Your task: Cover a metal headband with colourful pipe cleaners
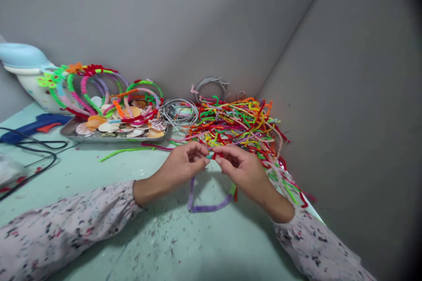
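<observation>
My left hand [183,164] pinches a small teal bit of fuzzy pipe cleaner between thumb and fingers. Right beside it, my right hand [242,171] is closed on a red bit of pipe cleaner [216,156], fingertips nearly meeting the left ones. Below both hands hangs a loop of pipe cleaner [211,208], mostly purple, with green and orange near its right side. Its upper part is hidden behind my hands. Just beyond them lies a tangled heap of colourful pipe cleaners [237,118].
A metal tray [115,139] at the left holds seashells and several fuzzy headbands [86,92]. Coils of grey wire [180,112] lie beside it. Further left are a blue glue gun [36,127] with a black cord and a white container with a blue lid [23,56]. Grey walls enclose the back and right.
</observation>
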A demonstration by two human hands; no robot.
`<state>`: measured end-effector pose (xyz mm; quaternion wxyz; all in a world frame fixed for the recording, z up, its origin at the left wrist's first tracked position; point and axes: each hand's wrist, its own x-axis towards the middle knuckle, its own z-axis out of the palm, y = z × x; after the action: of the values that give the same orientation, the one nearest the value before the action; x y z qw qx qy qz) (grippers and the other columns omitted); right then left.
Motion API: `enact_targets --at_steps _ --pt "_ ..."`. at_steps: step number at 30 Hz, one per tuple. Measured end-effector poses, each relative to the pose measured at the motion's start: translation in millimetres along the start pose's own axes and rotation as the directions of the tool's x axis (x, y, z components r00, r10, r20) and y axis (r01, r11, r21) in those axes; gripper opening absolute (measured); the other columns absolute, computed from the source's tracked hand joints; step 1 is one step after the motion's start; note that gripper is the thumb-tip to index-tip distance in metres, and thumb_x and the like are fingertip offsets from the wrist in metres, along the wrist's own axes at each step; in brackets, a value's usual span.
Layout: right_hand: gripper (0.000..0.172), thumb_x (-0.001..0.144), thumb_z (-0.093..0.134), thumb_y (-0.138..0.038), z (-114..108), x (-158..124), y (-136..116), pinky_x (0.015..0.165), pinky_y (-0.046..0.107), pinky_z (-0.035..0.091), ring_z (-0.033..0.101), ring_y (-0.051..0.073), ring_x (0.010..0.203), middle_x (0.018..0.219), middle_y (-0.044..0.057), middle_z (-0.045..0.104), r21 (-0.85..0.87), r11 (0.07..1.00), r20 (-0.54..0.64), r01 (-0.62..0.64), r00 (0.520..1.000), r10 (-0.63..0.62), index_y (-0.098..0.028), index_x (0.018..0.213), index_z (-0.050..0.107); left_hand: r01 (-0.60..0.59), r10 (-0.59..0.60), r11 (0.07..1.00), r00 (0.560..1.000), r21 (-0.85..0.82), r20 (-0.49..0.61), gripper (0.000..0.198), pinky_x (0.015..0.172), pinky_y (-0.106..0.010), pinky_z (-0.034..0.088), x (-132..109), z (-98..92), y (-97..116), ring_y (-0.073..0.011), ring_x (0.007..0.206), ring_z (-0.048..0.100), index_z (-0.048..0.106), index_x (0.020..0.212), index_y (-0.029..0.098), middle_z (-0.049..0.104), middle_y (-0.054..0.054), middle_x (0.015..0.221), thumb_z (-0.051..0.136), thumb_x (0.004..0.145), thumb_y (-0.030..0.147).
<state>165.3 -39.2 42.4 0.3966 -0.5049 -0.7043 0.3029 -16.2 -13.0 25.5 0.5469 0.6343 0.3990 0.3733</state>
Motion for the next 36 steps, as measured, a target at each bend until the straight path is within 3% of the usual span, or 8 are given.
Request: enact_targets --at_steps 5,11,29,36 --pt "0.027 0.083 0.056 -0.018 0 -2 -3 0.066 0.024 0.046 0.058 0.011 0.072 0.096 0.001 0.068 -0.088 0.991 -0.002 0.101 0.995 -0.102 -0.024 0.106 0.067 -0.034 0.034 0.999 0.999 -0.018 0.021 0.018 0.056 -0.022 0.04 -2 0.6 1 -0.0092 0.062 0.052 0.054 0.093 0.016 0.057 0.002 0.073 0.06 0.077 0.021" --pt "0.026 0.083 0.057 -0.018 -2 -1 -3 0.061 0.023 0.045 0.055 0.009 0.067 0.09 0.001 0.064 -0.11 0.984 -0.033 0.143 0.989 -0.147 -0.023 0.106 0.067 -0.021 0.021 1.0 1.0 0.002 0.019 0.022 0.051 -0.021 0.036 -4 3.0 6 -0.0087 0.055 0.049 0.052 0.097 0.017 0.052 0.005 0.065 0.06 0.078 0.023" --pt "0.03 0.084 0.056 -0.016 -6 -1 -3 0.066 0.025 0.046 0.056 0.012 0.075 0.095 0.004 0.059 -0.198 0.96 0.017 0.199 0.98 -0.2 -0.025 0.111 0.066 0.011 -0.008 0.996 0.999 -0.094 0.033 0.026 0.053 -0.021 0.039 -5 5.5 13 -0.0071 0.055 0.05 0.049 0.095 0.017 0.052 0.005 0.069 0.064 0.075 0.025" --pt "0.032 0.085 0.054 -0.016 -11 0 -3 0.077 0.029 0.05 0.061 0.015 0.09 0.104 0.005 0.065 -0.22 0.94 0.068 0.262 0.965 -0.253 -0.026 0.113 0.066 -0.011 0.018 0.993 0.998 -0.119 0.052 0.026 0.055 -0.021 0.041 -6 4.6 9 -0.0073 0.06 0.05 0.05 0.098 0.017 0.054 0.003 0.078 0.063 0.076 0.024"
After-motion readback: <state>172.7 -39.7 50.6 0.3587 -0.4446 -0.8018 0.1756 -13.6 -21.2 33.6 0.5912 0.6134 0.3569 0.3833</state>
